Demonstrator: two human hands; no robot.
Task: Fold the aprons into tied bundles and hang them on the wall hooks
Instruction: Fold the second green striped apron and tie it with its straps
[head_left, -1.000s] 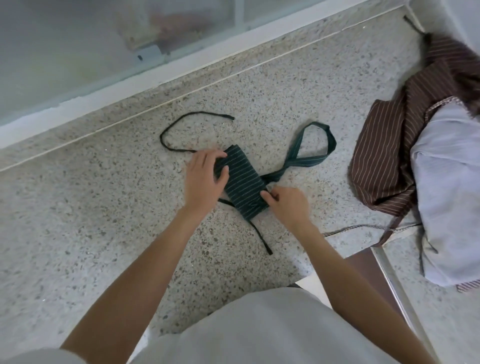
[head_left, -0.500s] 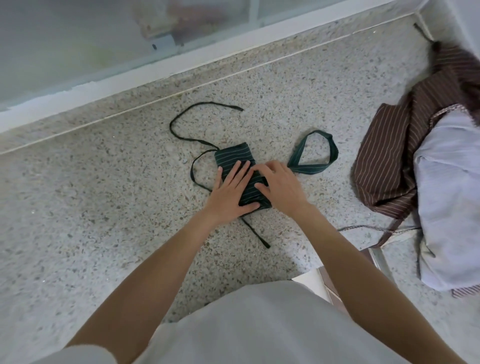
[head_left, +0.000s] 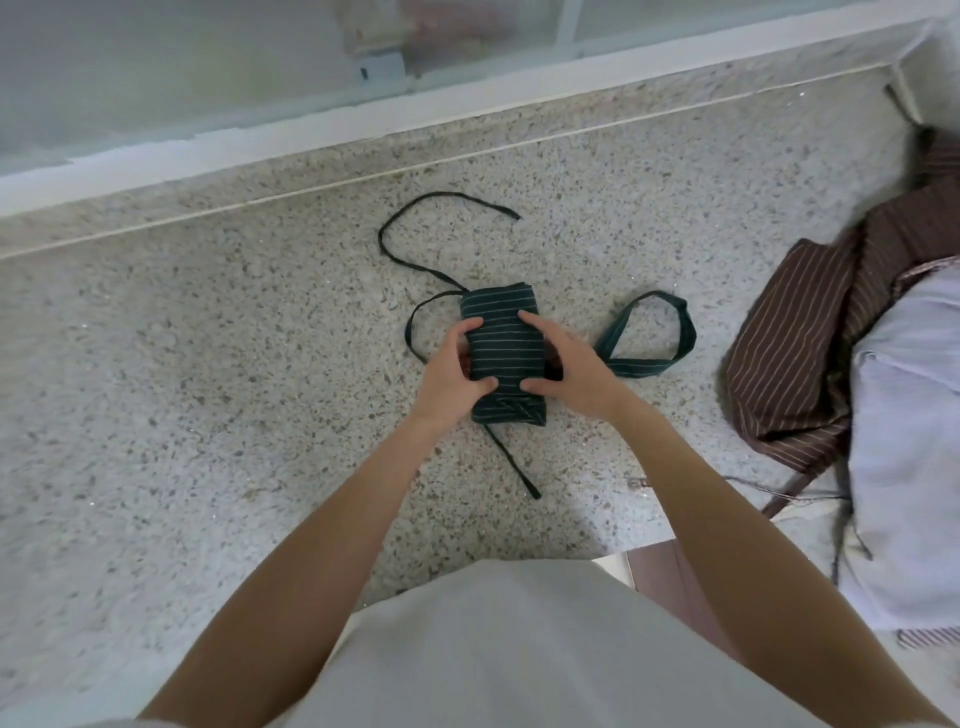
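Green striped apron (head_left: 503, 353) lies on the terrazzo floor (head_left: 208, 389), folded into a compact block. Left hand (head_left: 454, 379) and right hand (head_left: 566, 374) clasp its sides, fingers curled on the cloth, probably squaring it before tying. Ties (head_left: 410, 260) trail loose. No containers seen.
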